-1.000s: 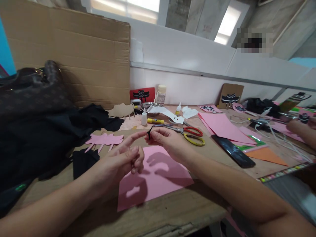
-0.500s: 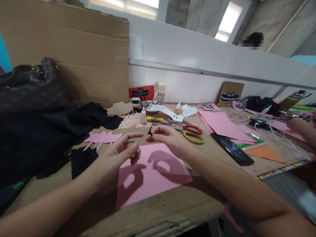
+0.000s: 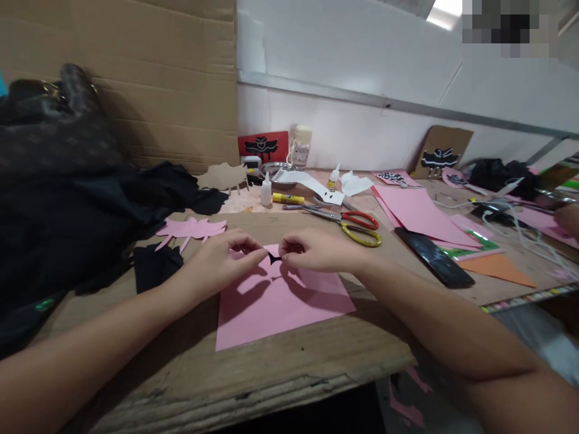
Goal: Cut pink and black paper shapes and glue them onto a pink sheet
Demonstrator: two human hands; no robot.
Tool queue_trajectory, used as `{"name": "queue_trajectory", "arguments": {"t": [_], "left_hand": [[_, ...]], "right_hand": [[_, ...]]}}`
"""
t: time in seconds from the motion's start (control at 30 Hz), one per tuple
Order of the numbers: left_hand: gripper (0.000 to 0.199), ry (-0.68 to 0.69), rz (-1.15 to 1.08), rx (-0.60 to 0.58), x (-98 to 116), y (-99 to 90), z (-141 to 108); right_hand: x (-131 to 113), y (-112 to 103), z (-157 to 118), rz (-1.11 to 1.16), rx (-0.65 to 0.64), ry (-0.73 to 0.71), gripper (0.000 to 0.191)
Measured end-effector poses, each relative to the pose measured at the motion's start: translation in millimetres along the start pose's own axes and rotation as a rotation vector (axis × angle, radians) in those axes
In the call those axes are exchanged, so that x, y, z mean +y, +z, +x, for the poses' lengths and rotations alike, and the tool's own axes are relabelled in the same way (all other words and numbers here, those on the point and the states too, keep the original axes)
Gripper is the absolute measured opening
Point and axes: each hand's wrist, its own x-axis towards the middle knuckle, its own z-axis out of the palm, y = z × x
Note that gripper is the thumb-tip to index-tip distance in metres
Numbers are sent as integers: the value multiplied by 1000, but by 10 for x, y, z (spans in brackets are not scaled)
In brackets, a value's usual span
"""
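Observation:
A small black cutout piece (image 3: 274, 258) is stretched between my two hands, just above a pink sheet of paper (image 3: 280, 313). My left hand (image 3: 230, 256) pinches its left end between thumb and finger. The right end sits in the pinch of my right hand (image 3: 312, 250). Whether the piece is paper or cloth I cannot tell. Both hands cast shadows on the pink sheet, which lies flat on a brown cardboard work surface (image 3: 181, 367). Left of it lie a pink cutout shape (image 3: 192, 229) and a black folded piece of cloth (image 3: 156, 265).
Scissors (image 3: 357, 226) with red and yellow handles lie beyond my right hand. Behind are a yellow glue stick (image 3: 288, 198), a white glue bottle (image 3: 266, 191) and a metal dish (image 3: 271, 172). Pink sheets (image 3: 420, 217) and a phone (image 3: 434, 256) lie right; a dark bag (image 3: 54, 132) stands left.
My left hand has moved right and closed on the black piece's left end. The right hand has lowered the piece toward the pink sheet. The view has tilted down.

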Motion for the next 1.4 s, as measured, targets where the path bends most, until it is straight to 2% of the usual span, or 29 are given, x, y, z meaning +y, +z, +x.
{"name": "queue_trajectory", "arguments": {"t": [0.2,0.3,0.47,0.57,0.77,0.9,1.1,1.4], "left_hand": [[38,47,44,-34,-27,38,24],[38,26,44,-48,-48,57,78],[38,-23,64,-55,-38,47,231],[40,-51,70,-65,-37,34,296],[43,-83,122,-135,-87,48,376],[44,-112,174,-182,-148,93,401],[44,-40,221,-157,-155,109,393],[39,81,230,-144,-228,175,370]], "right_hand": [[-20,-29,-9,21,-32,20,8],[25,-36,8,90,-21,32,5],[197,-27,93,222,-39,61,24],[238,-16,130,275,-1,93,23],[172,-25,144,109,10,163,25],[213,-30,174,93,-17,137,27],[291,-79,217,64,-51,124,20],[255,-137,223,75,-104,110,19]]}}
